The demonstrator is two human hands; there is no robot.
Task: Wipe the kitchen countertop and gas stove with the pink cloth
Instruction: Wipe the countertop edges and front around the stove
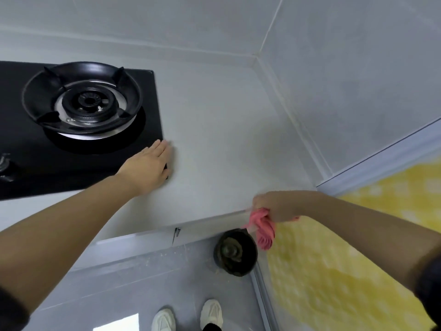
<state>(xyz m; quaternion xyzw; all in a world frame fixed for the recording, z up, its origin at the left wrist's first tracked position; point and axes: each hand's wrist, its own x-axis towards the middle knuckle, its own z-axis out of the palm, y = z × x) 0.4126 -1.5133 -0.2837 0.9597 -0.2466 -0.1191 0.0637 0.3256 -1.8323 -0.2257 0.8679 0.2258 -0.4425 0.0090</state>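
The black glass gas stove (21,163) lies at the left of the pale grey countertop (226,130), with a round black burner ring (82,101) on it. My left hand (149,167) rests flat, fingers straight, on the stove's near right corner and the counter beside it. My right hand (278,206) grips the bunched pink cloth (262,229) just past the counter's front edge, and the cloth hangs down below the hand.
Grey tiled walls meet in a corner behind the counter at the right. A stove knob (6,167) shows at the far left. On the floor below stands a dark round pot (235,253). A yellow patterned surface (346,259) fills the right. My white shoes (188,316) show at the bottom.
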